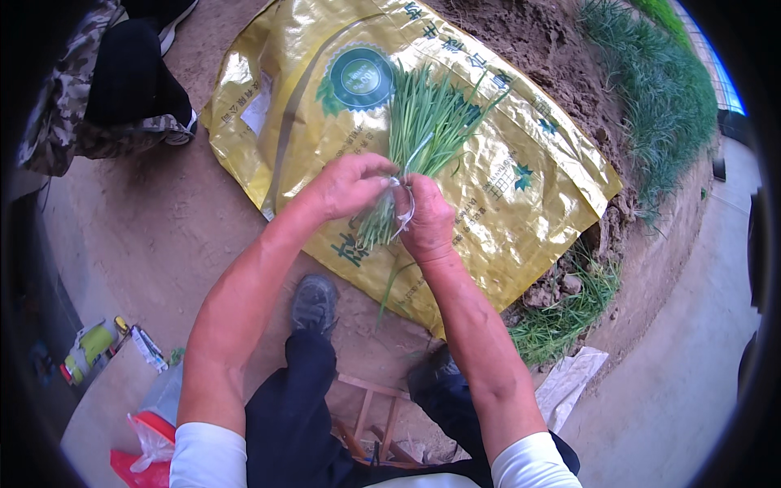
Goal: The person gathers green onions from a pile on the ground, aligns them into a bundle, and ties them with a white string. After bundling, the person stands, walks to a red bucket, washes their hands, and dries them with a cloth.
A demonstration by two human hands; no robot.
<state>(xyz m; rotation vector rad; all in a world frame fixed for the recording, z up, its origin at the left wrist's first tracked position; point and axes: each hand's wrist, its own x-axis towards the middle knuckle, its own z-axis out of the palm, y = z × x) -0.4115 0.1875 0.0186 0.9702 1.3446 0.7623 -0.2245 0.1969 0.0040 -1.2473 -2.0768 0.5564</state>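
Observation:
A bundle of long green leafy stalks (421,122) lies on a yellow printed woven sack (525,244) spread over the ground. Around its lower middle runs a thin whitish tie (405,218), with loose ends hanging down. My left hand (357,186) pinches the tie at the bundle's left side, thumb and forefinger close together. On the right side, my right hand (427,216) grips the tie with bent fingers against the stalks. The cut ends point down towards me between both hands. A few loose blades (393,283) lie nearer my feet.
A wooden stool (372,402) stands between my legs. Another person's legs and dark shoes (180,131) are at upper left. Dug soil (549,55) and growing green plants (665,104) border the sack; cut greens (561,323) lie at right. Red plastic bags (140,466) sit at lower left.

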